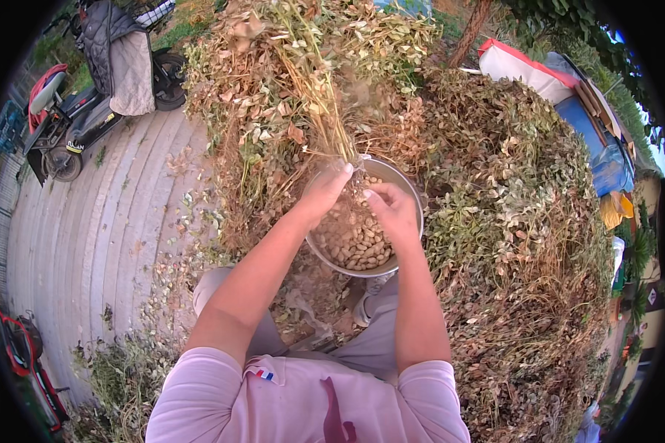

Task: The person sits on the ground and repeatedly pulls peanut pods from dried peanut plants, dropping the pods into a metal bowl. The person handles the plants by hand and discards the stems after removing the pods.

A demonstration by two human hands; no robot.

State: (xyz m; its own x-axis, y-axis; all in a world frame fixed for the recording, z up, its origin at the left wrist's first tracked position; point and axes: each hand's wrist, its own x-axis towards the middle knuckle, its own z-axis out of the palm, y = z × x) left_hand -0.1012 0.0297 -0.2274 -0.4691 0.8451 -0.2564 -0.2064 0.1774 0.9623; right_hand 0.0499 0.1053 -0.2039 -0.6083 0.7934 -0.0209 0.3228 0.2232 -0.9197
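Note:
A round metal bowl [419, 227], partly filled with unshelled peanuts [363, 243], stands between my knees. My left hand [328, 188] is closed around the lower stems of a bunch of dried peanut plants [324, 111], whose leafy tops point away from me. The root ends hang over the bowl. At these roots, my right hand [390, 207] has thumb and fingers close together; whether a peanut is between them cannot be made out.
Heaps of dried peanut plants [510, 221] lie ahead and to the right. An electric scooter [83, 111] stands on the paved ground [105, 221] at the left. Blue plastic sheeting [593, 144] is at the upper right, and a tree trunk [471, 33] rises behind the heap.

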